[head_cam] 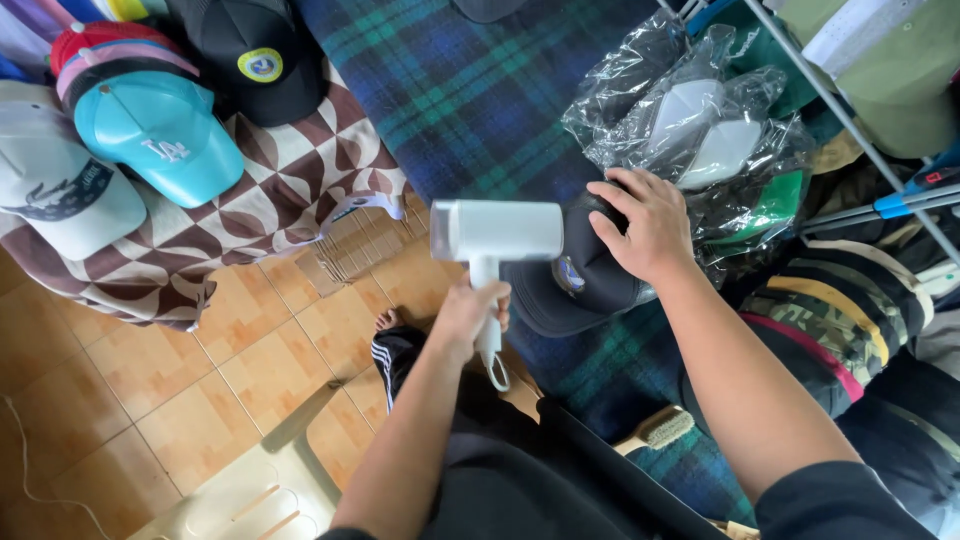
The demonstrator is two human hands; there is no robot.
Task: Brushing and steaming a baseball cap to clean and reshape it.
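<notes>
In the head view, the left hand was closed in a full fist around the handle of a white handheld steamer, fingers wrapped tight so that no gap showed. The steamer's boxy head sat above the fist and pointed toward the right, its end just beside a dark cap. A short loop hung from the bottom of the handle, below the hand.

The right hand lay flat and spread on the crown of the dark cap, fingers apart and lightly bent, pressing down rather than gripping. The cap rested on a dark blue and green plaid blanket, brim toward the person, a small emblem on its front.

Just behind the right hand lay clear plastic bags with white and green caps inside, touching the dark cap's far side. Well apart to the left, on a brown and cream checked cloth, sat a turquoise cap, a white cap and a black cap. Orange floor tiles showed below, and a metal rack crossed the upper right.
</notes>
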